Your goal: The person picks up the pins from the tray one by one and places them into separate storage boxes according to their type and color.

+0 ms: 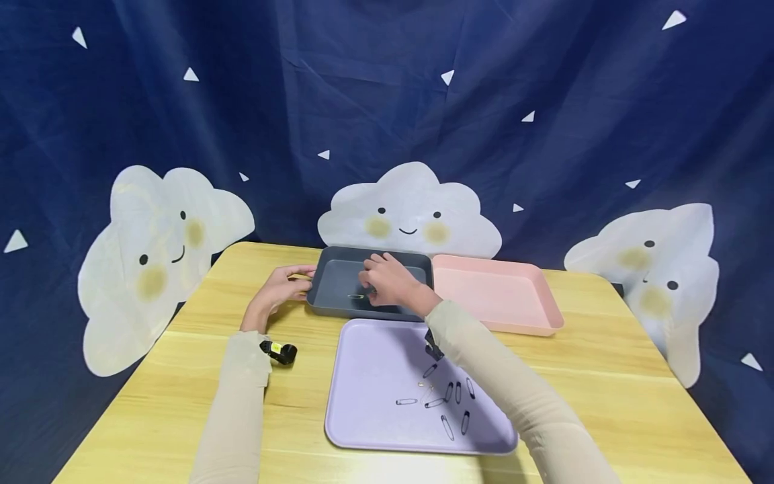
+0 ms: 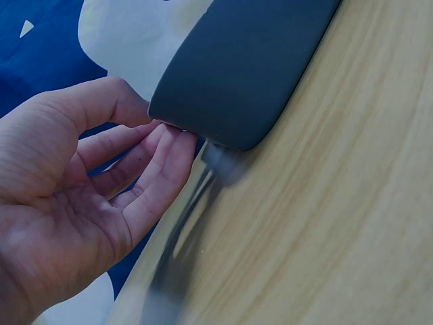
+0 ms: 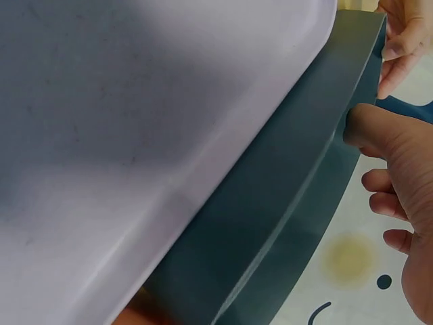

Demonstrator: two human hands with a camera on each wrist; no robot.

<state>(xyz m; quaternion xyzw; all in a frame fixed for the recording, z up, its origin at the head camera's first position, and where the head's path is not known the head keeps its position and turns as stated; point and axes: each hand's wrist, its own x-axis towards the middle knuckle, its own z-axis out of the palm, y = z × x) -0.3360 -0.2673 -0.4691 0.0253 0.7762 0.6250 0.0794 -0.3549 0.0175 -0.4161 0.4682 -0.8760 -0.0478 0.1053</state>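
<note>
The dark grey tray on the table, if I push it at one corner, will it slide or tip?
The dark grey tray would probably slide: it sits flat, low and wide on the smooth wooden table. It looks stiff and light, so it may swivel. The left hand touches its corner.

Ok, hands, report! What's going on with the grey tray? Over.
Left hand touching grey tray corner. Right hand inside tray, above one pin. Nothing in the way.
</note>
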